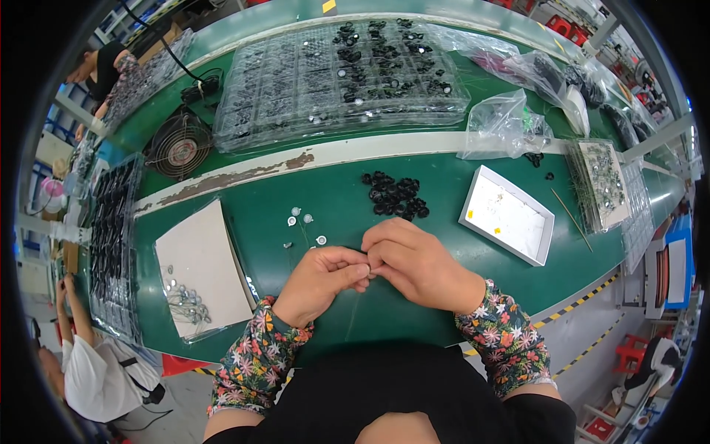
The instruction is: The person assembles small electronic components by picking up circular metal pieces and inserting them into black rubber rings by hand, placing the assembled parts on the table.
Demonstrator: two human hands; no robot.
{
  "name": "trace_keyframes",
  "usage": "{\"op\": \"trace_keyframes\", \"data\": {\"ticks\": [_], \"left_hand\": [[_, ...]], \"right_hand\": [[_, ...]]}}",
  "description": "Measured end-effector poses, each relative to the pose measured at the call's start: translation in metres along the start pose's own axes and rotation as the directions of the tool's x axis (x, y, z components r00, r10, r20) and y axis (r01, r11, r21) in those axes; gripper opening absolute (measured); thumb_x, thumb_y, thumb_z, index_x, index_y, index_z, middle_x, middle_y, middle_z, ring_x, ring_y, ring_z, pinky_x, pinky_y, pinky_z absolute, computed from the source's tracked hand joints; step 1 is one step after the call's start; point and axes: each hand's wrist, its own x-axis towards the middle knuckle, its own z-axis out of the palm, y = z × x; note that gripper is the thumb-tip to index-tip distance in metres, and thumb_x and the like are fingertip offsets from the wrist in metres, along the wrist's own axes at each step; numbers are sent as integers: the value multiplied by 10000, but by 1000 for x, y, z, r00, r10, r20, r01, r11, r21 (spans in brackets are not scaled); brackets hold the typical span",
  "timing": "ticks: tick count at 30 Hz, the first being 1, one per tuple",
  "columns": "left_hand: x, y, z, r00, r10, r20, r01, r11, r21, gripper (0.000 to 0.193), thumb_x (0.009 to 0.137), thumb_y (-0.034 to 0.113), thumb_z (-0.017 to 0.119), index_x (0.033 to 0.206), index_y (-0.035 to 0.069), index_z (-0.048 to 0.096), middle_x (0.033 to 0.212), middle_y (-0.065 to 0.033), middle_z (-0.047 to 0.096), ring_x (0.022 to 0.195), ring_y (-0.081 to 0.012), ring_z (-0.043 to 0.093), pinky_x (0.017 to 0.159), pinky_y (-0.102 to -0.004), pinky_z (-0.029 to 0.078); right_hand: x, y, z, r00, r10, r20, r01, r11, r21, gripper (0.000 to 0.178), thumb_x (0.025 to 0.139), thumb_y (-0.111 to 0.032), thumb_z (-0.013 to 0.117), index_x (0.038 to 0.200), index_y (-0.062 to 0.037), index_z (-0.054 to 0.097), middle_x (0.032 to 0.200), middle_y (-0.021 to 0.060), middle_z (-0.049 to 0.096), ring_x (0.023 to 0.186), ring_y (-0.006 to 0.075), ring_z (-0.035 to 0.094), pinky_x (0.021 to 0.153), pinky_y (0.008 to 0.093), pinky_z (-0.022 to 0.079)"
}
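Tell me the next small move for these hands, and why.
Probably finish pressing together the tiny part pinched between the left hand and right hand; the fingertips meet over it, hiding it. The black rings and small silver pieces lie untouched just beyond.

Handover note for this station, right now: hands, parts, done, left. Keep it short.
Left hand and right hand: fingertips pinched together over the green bench; what they hold is too small to make out.
Parts: pile of black rings just beyond the hands; a few small silver pieces loose beyond the left hand; more with wire leads on the clear-covered sheet at left.
White tray at right holds only specks.
Clear blister trays at the back are partly filled with black parts.
Done: cannot count finished units.
Left: most of the ring pile.
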Motion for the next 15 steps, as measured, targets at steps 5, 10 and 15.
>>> {"op": "trace_keyframes", "data": {"ticks": [5, 10, 15], "left_hand": [[1, -2, -2, 999, -36, 15, 38, 985, -166, 180, 887, 77, 589, 1028, -32, 610, 928, -80, 636, 792, -128, 593, 730, -258, 493], [3, -2, -1, 1000, -7, 3, 8, 971, -239, 169, 894, 86, 580, 1024, -18, 607, 912, -75, 627, 786, -124, 585, 729, -261, 493], [3, -3, -2, 999, 30, -28, -36, 971, -235, 155, 900, 84, 565, 1019, -10, 596, 917, -70, 617, 794, -123, 580, 744, -265, 492]], "right_hand": [[0, 3, 1, 999, -18, -30, 17, 999, -28, 115, 752, -13, 620, 822, -26, 530, 1064, 121, 531, 961, 317, 530, 777, 378, 463], [-3, -2, -19, 997, 63, -36, -62, 998, 11, 130, 743, 11, 616, 810, -41, 516, 1143, 136, 528, 994, 319, 532, 806, 368, 457], [-16, 1, -57, 942, 232, -242, -242, 970, -15, 144, 756, 32, 617, 829, -27, 508, 912, 110, 596, 844, 252, 593, 753, 317, 477]]}}
